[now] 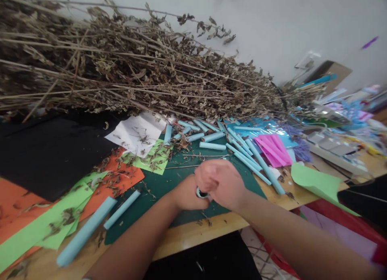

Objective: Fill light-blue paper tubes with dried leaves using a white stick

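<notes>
Clasping one blue tube (198, 191), two hands (225, 183)

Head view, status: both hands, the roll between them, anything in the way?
Left hand, right hand: closed together. Light-blue roll between them, only end showing. Dry stem on green mat just beyond.
</notes>
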The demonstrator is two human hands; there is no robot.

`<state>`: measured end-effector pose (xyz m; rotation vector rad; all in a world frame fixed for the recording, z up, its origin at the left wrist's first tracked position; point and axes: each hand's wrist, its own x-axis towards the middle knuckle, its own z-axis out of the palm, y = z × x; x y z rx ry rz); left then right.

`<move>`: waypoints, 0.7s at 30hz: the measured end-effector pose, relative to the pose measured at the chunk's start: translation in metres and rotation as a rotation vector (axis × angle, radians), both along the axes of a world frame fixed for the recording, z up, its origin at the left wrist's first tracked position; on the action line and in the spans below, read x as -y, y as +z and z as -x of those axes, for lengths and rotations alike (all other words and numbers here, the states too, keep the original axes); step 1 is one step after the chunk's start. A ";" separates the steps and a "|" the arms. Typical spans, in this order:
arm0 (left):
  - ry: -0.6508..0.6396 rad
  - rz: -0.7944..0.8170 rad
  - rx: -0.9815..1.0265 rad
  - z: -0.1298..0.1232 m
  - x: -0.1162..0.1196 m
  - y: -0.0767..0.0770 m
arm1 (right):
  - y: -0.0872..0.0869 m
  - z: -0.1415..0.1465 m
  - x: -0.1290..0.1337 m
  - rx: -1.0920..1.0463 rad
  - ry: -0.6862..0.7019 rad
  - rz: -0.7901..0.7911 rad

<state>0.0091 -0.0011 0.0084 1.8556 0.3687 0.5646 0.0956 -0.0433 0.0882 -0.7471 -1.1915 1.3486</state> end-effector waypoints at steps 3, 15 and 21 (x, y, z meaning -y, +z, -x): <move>-0.004 0.000 0.000 0.000 0.002 -0.001 | 0.012 -0.002 -0.003 -0.150 -0.054 -0.025; 0.008 -0.078 -0.025 0.000 0.003 0.003 | 0.011 -0.008 0.005 -0.223 -0.066 -0.028; 0.119 -0.297 0.036 0.004 0.007 0.000 | 0.050 -0.034 0.049 0.030 -0.283 -0.390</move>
